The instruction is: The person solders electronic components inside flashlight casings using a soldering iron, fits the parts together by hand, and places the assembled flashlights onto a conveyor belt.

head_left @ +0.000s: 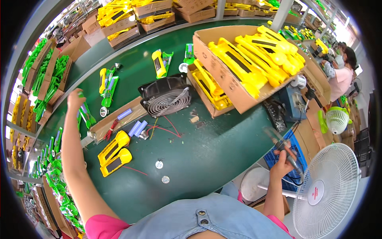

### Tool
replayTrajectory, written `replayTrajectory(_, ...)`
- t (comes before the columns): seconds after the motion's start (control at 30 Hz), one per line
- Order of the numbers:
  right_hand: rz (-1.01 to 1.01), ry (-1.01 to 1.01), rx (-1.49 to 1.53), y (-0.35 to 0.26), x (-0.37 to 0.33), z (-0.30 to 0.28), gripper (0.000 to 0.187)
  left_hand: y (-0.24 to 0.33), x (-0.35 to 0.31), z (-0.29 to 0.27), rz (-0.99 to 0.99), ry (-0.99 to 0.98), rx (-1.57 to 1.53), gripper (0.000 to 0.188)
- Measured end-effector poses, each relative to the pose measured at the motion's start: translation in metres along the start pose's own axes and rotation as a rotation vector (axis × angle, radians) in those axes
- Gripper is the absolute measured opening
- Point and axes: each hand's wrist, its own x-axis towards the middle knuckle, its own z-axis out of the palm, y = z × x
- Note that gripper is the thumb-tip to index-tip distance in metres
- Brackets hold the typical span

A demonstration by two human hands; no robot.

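At the left of the bench my left hand [74,100] reaches out, its fingers closed at a green plastic shell [86,115]. My right hand [281,163] grips a soldering iron [293,161] by its grey handle, at the bench's right edge; its front end is blurred by motion. Two yellow plastic shells [115,153] with dark strips lie side by side in front of me. Beyond them are blue cylindrical cells [137,128], a small silvery reflector cup [143,135] and red wires [167,135].
A black fan [166,97] with a wire guard stands mid-bench. Next to it a large carton [223,73] holds yellow shells. Green and yellow assemblies [109,91] lie at the back left. A white fan [326,191] and a blue crate [274,159] flank my right arm. Another person [342,75] sits at far right.
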Motion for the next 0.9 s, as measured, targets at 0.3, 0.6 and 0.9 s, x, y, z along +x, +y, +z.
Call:
replayTrajectory(0.3,-0.405,-0.171,-0.128,-0.082,0.186,0.054,0.025,0.087,-0.203,-0.141,0.208,0.286,-0.314,0.024)
replayTrajectory(0.6,-0.527,-0.635,-0.502,0.006,0.305,0.147,0.043,0.189,-0.425,0.017,-0.168,0.069,-0.868,0.013)
replayTrajectory(0.9,-0.8,-0.437,-0.582,-0.008,0.301,0.067,0.034,0.229,-0.433,-0.053,0.403,0.311,-0.404,0.023)
